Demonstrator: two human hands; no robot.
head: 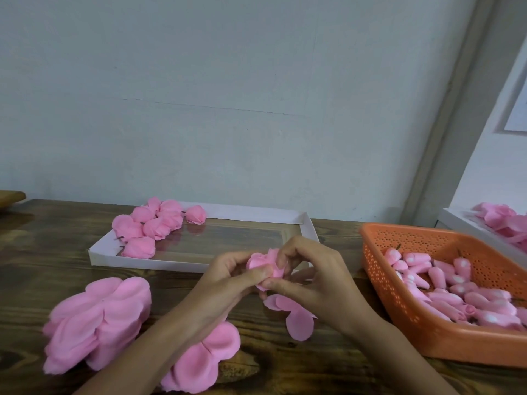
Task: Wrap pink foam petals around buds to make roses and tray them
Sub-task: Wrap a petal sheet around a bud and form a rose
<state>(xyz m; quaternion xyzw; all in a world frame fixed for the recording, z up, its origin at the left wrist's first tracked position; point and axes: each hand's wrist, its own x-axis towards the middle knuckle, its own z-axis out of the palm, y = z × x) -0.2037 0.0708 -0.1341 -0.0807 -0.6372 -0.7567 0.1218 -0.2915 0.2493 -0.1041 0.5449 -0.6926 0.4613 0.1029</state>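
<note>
The fingers (256, 273) of the left hand (225, 280) and of the right hand (313, 280) are curled round a half-wrapped rose (261, 260), which is pinched between the 2 hands above the bench (42, 238); loose petals (296, 317) are seen just beneath the right hand; a large petal stack (99, 320) lies at the left, and a smaller petal stack (205, 360) is partly covered by the left forearm; behind the hands a white tray (309, 226) is set, with finished roses (154, 223) gathered at its left end; at the right an orange basket (379, 252) is filled with buds (456, 292).
</note>
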